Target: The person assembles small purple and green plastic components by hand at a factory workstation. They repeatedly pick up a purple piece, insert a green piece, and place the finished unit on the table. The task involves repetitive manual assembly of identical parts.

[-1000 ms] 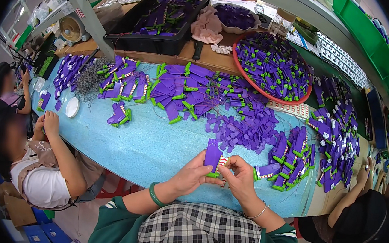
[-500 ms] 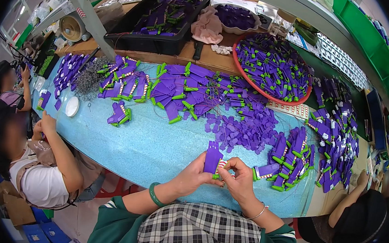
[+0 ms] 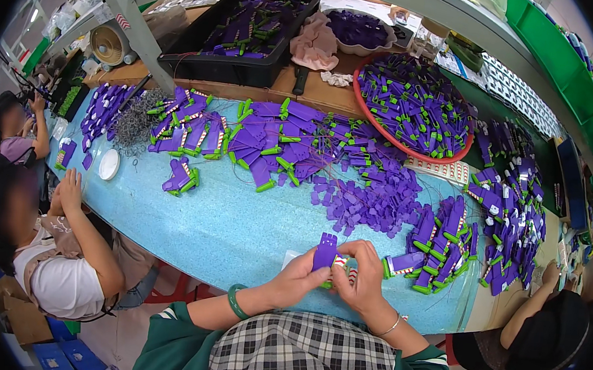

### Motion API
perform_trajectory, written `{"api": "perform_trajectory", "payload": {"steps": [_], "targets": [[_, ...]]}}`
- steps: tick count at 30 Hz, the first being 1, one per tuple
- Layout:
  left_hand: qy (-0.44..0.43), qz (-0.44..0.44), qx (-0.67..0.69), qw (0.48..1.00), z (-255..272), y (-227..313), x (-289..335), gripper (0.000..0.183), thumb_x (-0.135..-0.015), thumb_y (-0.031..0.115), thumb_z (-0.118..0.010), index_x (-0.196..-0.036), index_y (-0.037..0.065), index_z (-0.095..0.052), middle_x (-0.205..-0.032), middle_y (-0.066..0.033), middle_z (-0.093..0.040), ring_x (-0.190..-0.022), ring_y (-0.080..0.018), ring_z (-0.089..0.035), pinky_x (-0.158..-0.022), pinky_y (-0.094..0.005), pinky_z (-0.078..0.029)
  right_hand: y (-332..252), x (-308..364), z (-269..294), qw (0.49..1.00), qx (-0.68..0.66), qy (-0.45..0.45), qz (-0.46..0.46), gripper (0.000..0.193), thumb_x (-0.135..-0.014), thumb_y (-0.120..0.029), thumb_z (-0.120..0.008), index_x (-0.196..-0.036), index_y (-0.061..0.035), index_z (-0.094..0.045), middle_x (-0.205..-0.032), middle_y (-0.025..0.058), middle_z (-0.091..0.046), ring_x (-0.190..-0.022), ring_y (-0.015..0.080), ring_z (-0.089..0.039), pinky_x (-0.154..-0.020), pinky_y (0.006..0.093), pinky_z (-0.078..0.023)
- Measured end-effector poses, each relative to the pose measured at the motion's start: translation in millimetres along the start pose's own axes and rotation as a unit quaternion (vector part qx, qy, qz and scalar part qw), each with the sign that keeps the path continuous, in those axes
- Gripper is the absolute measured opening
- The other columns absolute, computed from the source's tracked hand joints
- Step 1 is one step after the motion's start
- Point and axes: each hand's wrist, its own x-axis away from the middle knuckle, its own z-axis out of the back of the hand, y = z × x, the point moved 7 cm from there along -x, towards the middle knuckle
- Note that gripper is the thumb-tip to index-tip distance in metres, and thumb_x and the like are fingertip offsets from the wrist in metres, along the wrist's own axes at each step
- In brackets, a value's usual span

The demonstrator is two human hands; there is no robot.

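Near the front edge of the blue table, my left hand point(image 3: 293, 285) is closed around a flat purple plastic part point(image 3: 325, 251) with some green at its lower end. My right hand point(image 3: 363, 281) meets it from the right, its fingers bent and pinching at a red-and-white striped strip point(image 3: 352, 275). More striping shows along the purple part's right edge, between both hands. My fingers hide the lower part of the piece. Just right of my right hand lies a similar purple and green part point(image 3: 404, 263), beside a pile of such assembled parts point(image 3: 439, 243).
Small loose purple pieces point(image 3: 373, 195) lie ahead, with larger purple-green parts point(image 3: 265, 136) behind them. A red round basket point(image 3: 362, 106) and a black tray point(image 3: 229, 70) hold more. A white lid point(image 3: 109, 164) sits at left. Co-workers sit on both sides; a metal shelf post point(image 3: 131, 22) stands back left.
Both hands have come slightly lower with the purple part, which now tilts a little. My right fingers have curled more, and striping shows among them. The left co-worker's hands have shifted.
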Motion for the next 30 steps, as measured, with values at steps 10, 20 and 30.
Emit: {"api": "perform_trajectory", "payload": {"steps": [10,20,30], "targets": [[-0.175,0.282,0.41,0.849,-36,-41,3,0.034,-0.097,0.038,-0.037,-0.091,0.008,-0.053,-0.063,-0.0014,-0.045,-0.048,-0.0097,-0.04,-0.04,-0.022,-0.03,9,-1,-23,0.941,-0.27,-0.145,-0.146,0.02,-0.077,-0.015,-0.071,-0.088,0.0013,-0.067,-0.095,0.0112,-0.066,-0.089,0.0185,-0.062,-0.078,0.031,-0.049],[-0.008,-0.164,-0.186,0.969,7,55,-13,0.021,-0.087,0.017,-0.062,-0.099,0.006,-0.047,-0.084,-0.0106,-0.06,-0.066,-0.0225,-0.061,-0.056,-0.0299,-0.05,18,-3,-16,0.808,-0.536,-0.063,-0.235,0.038,-0.09,-0.018,-0.054,-0.123,0.0023,-0.053,-0.112,0.011,-0.062,-0.102,0.0182,-0.058,-0.091,0.0316,-0.045],[-0.022,-0.521,-0.527,0.671,-18,85,18,0.02,-0.062,-0.002,-0.067,-0.075,0.008,-0.056,-0.094,-0.0097,-0.058,-0.086,-0.0252,-0.061,-0.066,-0.0284,-0.056,16,-3,-20,0.801,-0.506,-0.13,-0.293,0.011,-0.087,-0.011,-0.062,-0.078,-0.0054,-0.06,-0.076,-0.0047,-0.057,-0.071,0.0023,-0.048,-0.064,0.0206,-0.039]]}}
